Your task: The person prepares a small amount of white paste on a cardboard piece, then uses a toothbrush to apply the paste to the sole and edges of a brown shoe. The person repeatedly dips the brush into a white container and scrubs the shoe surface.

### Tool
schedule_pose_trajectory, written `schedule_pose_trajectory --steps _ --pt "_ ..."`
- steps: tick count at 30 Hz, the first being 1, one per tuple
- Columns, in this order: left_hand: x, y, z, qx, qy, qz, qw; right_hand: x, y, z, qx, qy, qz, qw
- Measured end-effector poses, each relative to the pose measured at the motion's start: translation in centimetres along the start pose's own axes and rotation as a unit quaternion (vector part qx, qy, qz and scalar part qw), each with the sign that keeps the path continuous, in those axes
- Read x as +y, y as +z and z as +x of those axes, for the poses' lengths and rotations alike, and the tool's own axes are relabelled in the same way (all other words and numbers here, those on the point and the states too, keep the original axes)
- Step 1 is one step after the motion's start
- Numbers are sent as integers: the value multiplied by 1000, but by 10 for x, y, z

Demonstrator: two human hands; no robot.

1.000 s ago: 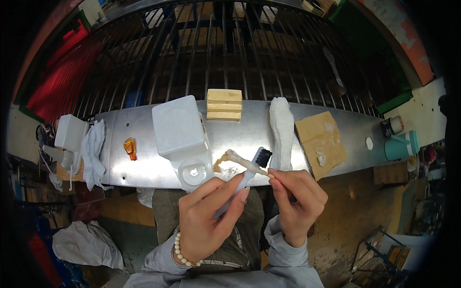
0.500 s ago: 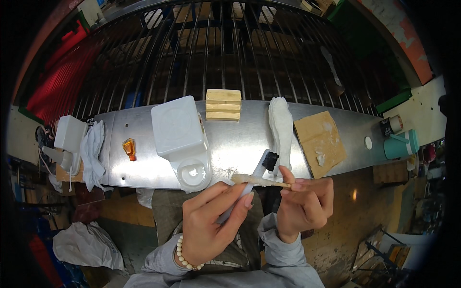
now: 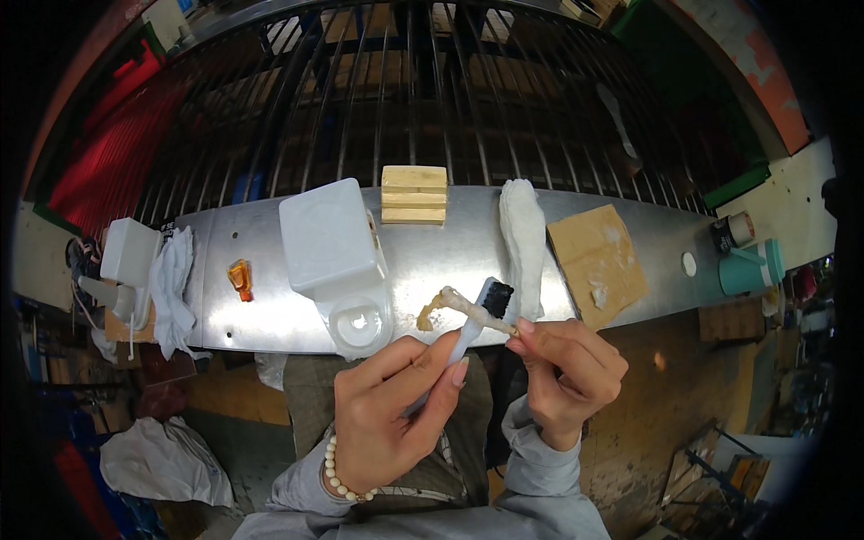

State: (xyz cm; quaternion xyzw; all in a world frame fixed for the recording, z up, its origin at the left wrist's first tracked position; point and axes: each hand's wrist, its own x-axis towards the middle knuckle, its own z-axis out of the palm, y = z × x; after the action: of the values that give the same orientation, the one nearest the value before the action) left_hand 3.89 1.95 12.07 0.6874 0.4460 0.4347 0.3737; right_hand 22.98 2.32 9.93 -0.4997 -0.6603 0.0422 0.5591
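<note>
My left hand (image 3: 387, 414), a beaded bracelet at its wrist, is closed round the pale handle of a small brush (image 3: 470, 338) with black bristles, its head pointing up and away from me. The thumb and fingertips of my right hand (image 3: 574, 373) pinch one end of a thin stick wrapped in whitish fluff (image 3: 470, 309). That stick crosses the brush just below the bristles. From its far left end hangs a loose yellow-brown tuft. Both hands are just off the bench's near edge. Whether the stick touches the brush, I cannot tell.
On the metal bench (image 3: 441, 265) stand a white plastic dispenser (image 3: 328, 234), a stepped wooden block (image 3: 414, 195), folded white cloth (image 3: 523, 243), stained cardboard (image 3: 594, 261) and a small amber object (image 3: 239, 280). A teal cup (image 3: 751, 270) is far right. Metal bars (image 3: 414, 99) rise behind.
The wrapped stick has tilted, its left end now raised with a loosened, drooping tuft. My right hand has turned and shifted slightly down; its raised finger has come down. The brush remains in my left hand.
</note>
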Motion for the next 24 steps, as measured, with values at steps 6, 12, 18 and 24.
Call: schedule_pose_trajectory --steps 6,12,18,24 --pt "-2 5 1 -5 19 -13 1000 1 -11 3 -112 45 6 993" --pt "2 0 0 -40 16 15 999 -1 -24 5 -257 209 171 928" --pt "-1 5 1 9 13 1 1000 -12 -9 0 -124 154 105 975" --pt "-2 10 2 39 31 10 999 -27 -6 1 -91 181 36 979"
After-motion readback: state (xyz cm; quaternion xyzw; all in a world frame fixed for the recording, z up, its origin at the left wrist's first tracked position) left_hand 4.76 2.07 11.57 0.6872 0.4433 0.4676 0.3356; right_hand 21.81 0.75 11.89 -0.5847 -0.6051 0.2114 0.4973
